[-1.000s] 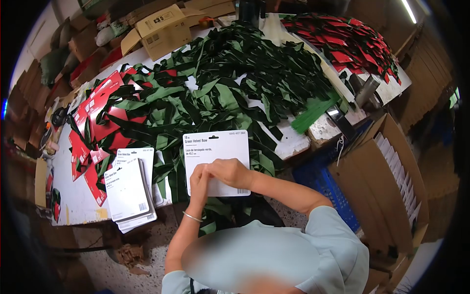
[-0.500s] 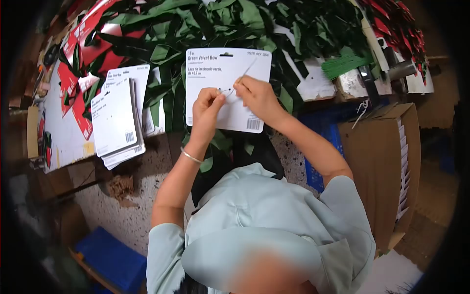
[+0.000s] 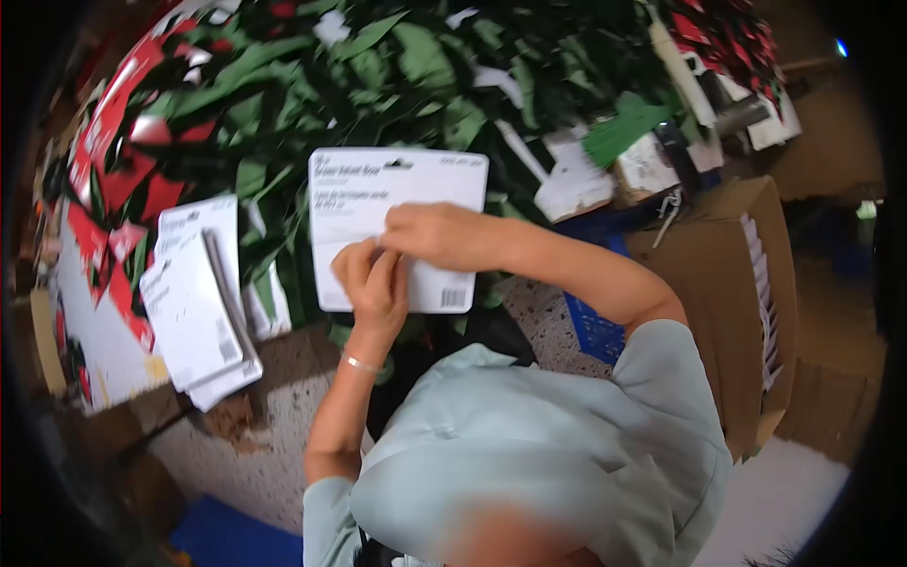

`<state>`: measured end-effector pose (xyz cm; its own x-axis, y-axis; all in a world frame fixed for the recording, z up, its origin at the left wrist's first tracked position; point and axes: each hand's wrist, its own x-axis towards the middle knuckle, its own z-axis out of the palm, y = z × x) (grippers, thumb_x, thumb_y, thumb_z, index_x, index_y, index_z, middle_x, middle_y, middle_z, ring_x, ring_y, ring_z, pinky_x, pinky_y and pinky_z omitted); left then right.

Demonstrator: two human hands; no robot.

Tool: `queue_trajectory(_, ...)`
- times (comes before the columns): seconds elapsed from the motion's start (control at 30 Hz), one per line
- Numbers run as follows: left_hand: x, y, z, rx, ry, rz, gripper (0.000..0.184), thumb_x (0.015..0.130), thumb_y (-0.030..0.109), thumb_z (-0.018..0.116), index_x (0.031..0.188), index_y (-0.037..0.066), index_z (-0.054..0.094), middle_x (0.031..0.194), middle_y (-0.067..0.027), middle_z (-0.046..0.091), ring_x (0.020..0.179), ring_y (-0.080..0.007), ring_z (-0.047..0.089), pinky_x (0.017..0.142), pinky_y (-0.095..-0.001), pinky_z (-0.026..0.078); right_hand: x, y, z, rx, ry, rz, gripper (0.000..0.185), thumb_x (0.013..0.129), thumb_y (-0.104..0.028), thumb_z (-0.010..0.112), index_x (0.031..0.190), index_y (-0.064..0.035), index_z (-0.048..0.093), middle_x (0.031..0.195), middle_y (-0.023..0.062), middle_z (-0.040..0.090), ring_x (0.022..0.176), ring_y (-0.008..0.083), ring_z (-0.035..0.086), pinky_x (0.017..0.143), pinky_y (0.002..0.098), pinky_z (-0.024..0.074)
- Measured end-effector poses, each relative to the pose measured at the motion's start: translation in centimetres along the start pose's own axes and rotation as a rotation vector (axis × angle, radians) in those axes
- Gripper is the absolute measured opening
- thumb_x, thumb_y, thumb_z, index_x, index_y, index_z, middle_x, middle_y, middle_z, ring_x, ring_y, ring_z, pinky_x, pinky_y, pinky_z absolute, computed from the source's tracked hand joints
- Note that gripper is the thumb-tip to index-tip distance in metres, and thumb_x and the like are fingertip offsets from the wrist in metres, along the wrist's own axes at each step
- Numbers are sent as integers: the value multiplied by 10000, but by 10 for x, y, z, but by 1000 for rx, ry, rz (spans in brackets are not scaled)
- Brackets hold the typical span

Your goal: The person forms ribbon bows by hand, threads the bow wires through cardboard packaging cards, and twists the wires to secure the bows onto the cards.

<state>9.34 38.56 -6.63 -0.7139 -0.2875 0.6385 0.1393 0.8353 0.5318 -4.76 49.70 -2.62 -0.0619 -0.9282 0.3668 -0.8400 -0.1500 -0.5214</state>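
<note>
A white bow card [image 3: 402, 180] printed "Green Velvet Bow" lies over green velvet loops at the front edge of the table. My left hand [image 3: 373, 283] is pinched closed at the middle of the card, with a silver bracelet on its wrist. From the right, my right hand [image 3: 444, 234] reaches across the card, its fingers closed and meeting the left fingertips. The thin wire tie seen between them a moment earlier is now mostly hidden by the fingers.
A stack of the same cards [image 3: 194, 312] sits at the left beside red cards [image 3: 128, 189]. Green velvet bows [image 3: 416, 57] heap across the back. At the right stand a cardboard box [image 3: 723, 283] holding cards and a blue crate [image 3: 595, 326].
The view has shifted, so the card appears lower and further left. My right hand has come down and left over the card to my left fingertips, and the tie's raised end no longer shows.
</note>
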Motion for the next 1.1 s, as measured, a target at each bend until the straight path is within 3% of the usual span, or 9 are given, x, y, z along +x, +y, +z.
queue_trajectory(0.1,-4,-8,6,-50,-42,-15,231,776,-48,681,1004,-19,653,1233,-205,537,1114,-380,509,922,-408,443,-2,7,-10,35,-85,-36,162,827,-97,558,968,-20,579,924,138,547,890,317,576,716,373,504)
queue_trajectory(0.27,-5,-11,4,-107,-91,-93,219,824,-38,644,1042,-39,630,1246,-214,523,1091,-344,544,936,-391,436,7,14,-13,100,-48,-163,101,826,-134,563,843,-37,587,876,128,570,851,315,583,715,391,498)
queue_trajectory(0.47,-6,-10,2,-78,-93,-160,130,890,-10,553,1006,-67,545,1223,-264,474,1050,-370,518,870,-426,447,10,15,0,-79,20,-245,140,785,-173,634,786,-54,559,742,108,529,679,284,583,541,371,487)
queue_trajectory(0.53,-5,-6,1,-158,-72,-292,166,896,-1,537,1047,-68,533,1207,-280,482,1072,-400,510,898,-445,431,9,14,7,-90,94,-164,133,775,-162,641,786,-59,558,731,93,519,662,285,579,532,370,485)
queue_trajectory(0.67,-8,-21,7,4,-42,-180,200,872,-17,556,1067,-63,561,1127,-260,551,1127,-398,510,923,-437,437,11,5,37,-306,224,213,174,771,-207,554,703,-55,603,689,144,635,655,313,637,577,432,504)
queue_trajectory(0.7,-7,-22,10,-3,-34,-173,178,853,-28,575,1029,-55,577,1094,-247,574,1098,-397,529,921,-442,438,10,4,48,-379,365,192,130,725,-186,592,662,-77,558,650,109,580,592,284,599,533,403,487)
queue_trajectory(0.8,-6,-25,13,10,33,-99,162,798,-54,610,953,-30,569,1022,-228,588,971,-406,554,867,-442,456,13,-4,50,-449,242,341,131,759,-182,580,696,-67,577,656,119,597,626,316,616,565,431,494)
queue_trajectory(0.93,1,-16,11,-21,94,-63,141,802,-56,618,925,-18,560,1009,-199,583,906,-368,561,793,-419,464,19,-11,14,-314,210,230,113,800,-184,648,859,-98,604,815,60,580,777,257,593,633,382,487)
queue_trajectory(1.1,2,-16,10,-27,95,-85,155,792,-60,635,922,-22,560,1018,-189,585,897,-353,564,768,-407,472,26,13,-12,-314,-10,-52,162,813,-206,661,784,-82,560,757,45,523,731,236,557,601,360,458)
